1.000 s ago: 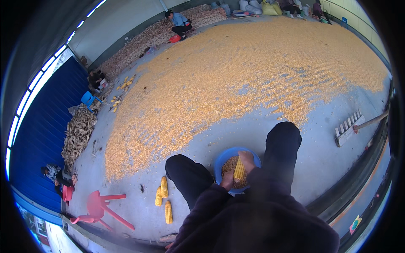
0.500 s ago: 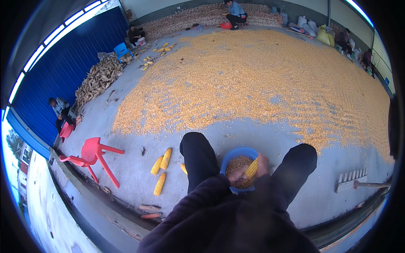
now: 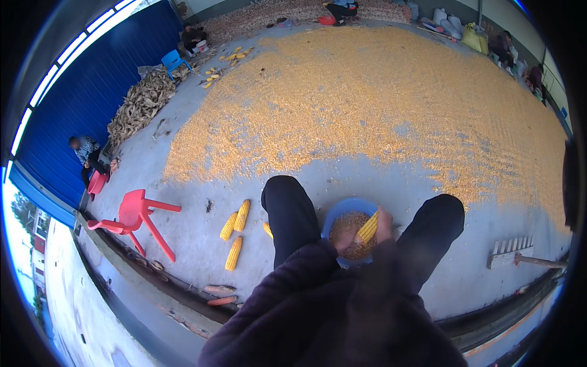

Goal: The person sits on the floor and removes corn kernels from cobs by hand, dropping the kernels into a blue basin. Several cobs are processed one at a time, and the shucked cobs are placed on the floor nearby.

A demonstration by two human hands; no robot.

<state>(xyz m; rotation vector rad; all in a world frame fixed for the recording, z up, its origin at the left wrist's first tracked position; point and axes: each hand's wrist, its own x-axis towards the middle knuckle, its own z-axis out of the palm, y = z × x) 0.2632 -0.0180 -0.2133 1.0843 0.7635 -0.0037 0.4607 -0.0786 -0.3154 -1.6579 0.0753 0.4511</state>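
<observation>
Between my knees sits a blue basin (image 3: 333, 214) with loose corn kernels (image 3: 350, 224) in it. My right hand (image 3: 384, 225) is wrapped round the upper end of a yellow ear of corn (image 3: 368, 228), tilted over the basin. Low in the basin, beside the ear's lower end, is my left hand (image 3: 344, 240); its fingers are blurred and partly lost against the kernels. Whether it grips the ear I cannot make out. To the left of my left knee, several ears of corn (image 3: 233, 253) lie on the concrete floor.
Corn kernels (image 3: 342, 104) are spread widely ahead. A red chair (image 3: 132, 211) lies tipped at left, near husks (image 3: 143, 107) and a blue chair (image 3: 172, 61). A wooden rake (image 3: 512, 257) lies at right. Another person (image 3: 88, 156) sits by a red basin (image 3: 97, 182); several others sit farther off.
The view has tipped downward slightly, so the far scene sits higher. My right hand still holds the ear over the basin; my left hand has shifted a little beside its lower end.
</observation>
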